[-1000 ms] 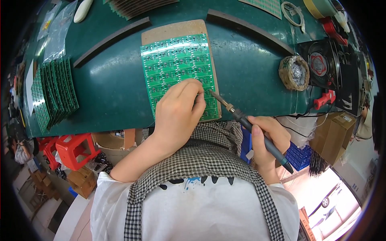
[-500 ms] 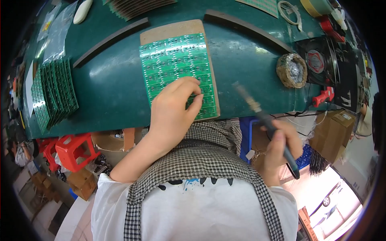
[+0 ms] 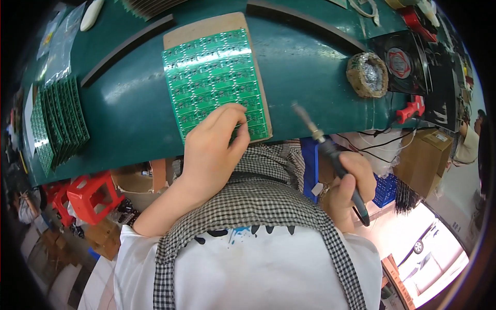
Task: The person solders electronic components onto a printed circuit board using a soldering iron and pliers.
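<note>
Dark green workbench spreads before you, with circuit-board panels standing in a row at its left. Your left hand lies curled over the near part of a green circuit-board panel on a brown backing board; you cannot tell whether its fingertips pinch anything. Your right hand grips a soldering iron, its tip right of that panel, apart from it.

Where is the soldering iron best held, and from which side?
Best grip the soldering iron by its dark handle, from the person's side, as the right hand does: the slim metal shaft points forward and left, and may be hot.
</note>
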